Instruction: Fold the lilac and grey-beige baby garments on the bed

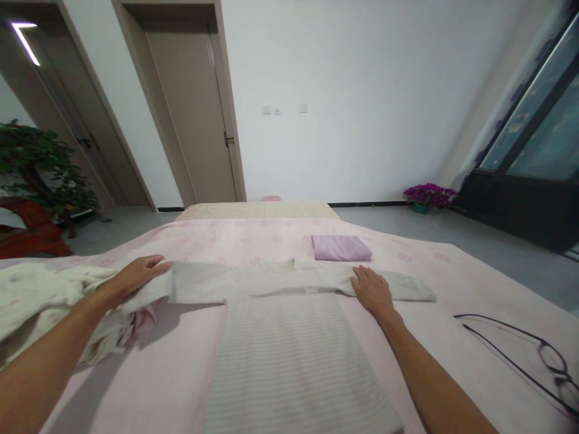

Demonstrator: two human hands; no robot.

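A pale striped long-sleeved top (284, 337) lies spread flat on the pink bedsheet (190, 374), neckline away from me. My left hand (136, 274) rests on the end of its left sleeve, fingers stretched out flat. My right hand (373, 290) lies flat on the right sleeve near the shoulder, fingers together and extended. Neither hand grips anything.
A folded lilac cloth (340, 248) sits just beyond the top. A heap of light clothes (49, 301) lies at the left under my forearm. Black glasses (538, 355) lie on the bed at the right. Doors, a potted plant (40, 169) and purple flowers (429, 196) stand beyond.
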